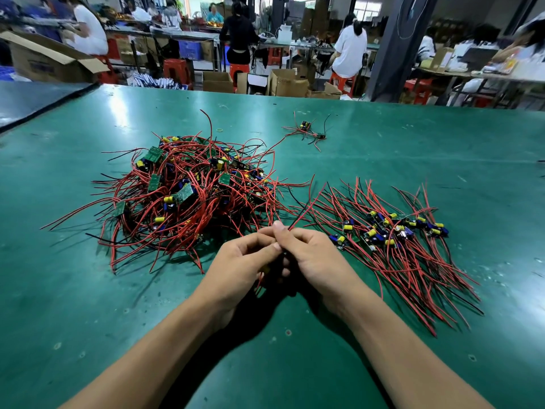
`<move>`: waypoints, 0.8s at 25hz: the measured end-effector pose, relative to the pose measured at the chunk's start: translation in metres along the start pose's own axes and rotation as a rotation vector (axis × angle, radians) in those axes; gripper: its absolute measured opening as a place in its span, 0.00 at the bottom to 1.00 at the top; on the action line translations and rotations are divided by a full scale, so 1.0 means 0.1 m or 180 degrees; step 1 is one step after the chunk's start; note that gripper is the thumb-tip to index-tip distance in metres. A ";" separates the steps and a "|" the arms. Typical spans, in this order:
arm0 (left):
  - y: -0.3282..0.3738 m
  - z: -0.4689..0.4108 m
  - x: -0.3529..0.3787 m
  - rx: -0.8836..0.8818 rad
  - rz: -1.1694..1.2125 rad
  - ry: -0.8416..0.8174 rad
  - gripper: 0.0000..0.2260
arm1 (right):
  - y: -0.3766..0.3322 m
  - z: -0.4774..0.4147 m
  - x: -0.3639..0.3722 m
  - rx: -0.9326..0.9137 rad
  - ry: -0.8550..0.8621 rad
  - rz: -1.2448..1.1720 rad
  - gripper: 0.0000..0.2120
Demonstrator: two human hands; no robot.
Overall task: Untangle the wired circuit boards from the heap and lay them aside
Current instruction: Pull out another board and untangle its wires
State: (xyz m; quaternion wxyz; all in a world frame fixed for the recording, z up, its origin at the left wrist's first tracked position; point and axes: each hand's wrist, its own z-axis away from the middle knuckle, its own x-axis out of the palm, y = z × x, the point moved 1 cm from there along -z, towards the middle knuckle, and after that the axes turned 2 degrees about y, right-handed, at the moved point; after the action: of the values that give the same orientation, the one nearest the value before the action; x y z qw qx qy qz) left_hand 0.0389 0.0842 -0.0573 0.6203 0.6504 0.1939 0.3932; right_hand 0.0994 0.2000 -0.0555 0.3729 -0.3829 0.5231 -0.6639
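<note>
Wires sit pinched by my left hand and my right hand, with the heap far left and the laid-aside boards right on the counter.

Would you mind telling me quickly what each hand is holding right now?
Left hand: closed, pinching a few red and black wires.
Right hand: closed, pinching the same wires.
</note>
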 end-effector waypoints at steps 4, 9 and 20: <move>0.03 -0.02 0.00 -0.0304 0.0189 -0.0100 0.06 | -0.03 0.00 0.00 0.0084 0.0041 -0.0476 0.15; 0.05 0.00 0.00 -0.0334 0.0235 -0.0159 0.05 | -0.03 -0.03 -0.01 0.0054 0.0189 -0.0514 0.14; 0.03 0.07 0.05 0.0060 -0.0551 -0.0419 0.05 | -0.22 -0.15 -0.36 0.0517 0.0439 -0.2440 0.24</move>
State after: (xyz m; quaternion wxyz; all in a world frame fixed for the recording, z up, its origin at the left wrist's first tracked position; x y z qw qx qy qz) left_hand 0.0467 0.0831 -0.0523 0.6573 0.6613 0.2119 0.2927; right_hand 0.0992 0.2424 -0.0402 0.0911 -0.4742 0.3118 -0.8183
